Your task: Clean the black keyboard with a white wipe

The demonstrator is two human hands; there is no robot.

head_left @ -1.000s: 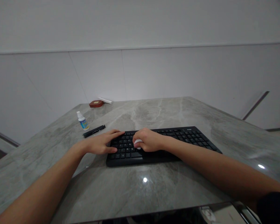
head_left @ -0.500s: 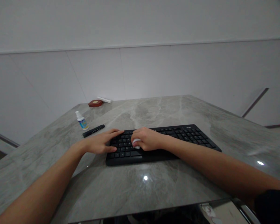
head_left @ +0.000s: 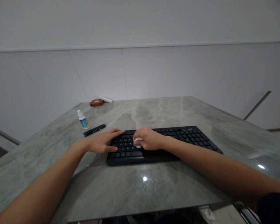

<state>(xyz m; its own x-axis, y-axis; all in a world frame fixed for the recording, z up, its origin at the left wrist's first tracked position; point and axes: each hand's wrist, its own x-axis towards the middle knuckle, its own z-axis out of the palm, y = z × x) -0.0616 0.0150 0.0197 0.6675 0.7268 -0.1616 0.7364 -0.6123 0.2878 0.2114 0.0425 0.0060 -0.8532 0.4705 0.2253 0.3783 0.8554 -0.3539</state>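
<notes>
While the left hand [head_left: 98, 141] spreads its thumb and fingers on the left end of the black keyboard [head_left: 157, 155], the right hand [head_left: 149, 139], just apart from it, clasps a white wad [head_left: 138, 142] over the keys, the keyboard's long axis running left to right across the surface [head_left: 121, 189] beneath both hands

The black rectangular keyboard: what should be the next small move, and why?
Perhaps slide the small white wad in the right hand rightward over the keyboard: it sits over the left half, while the left hand touches the left end.
</notes>
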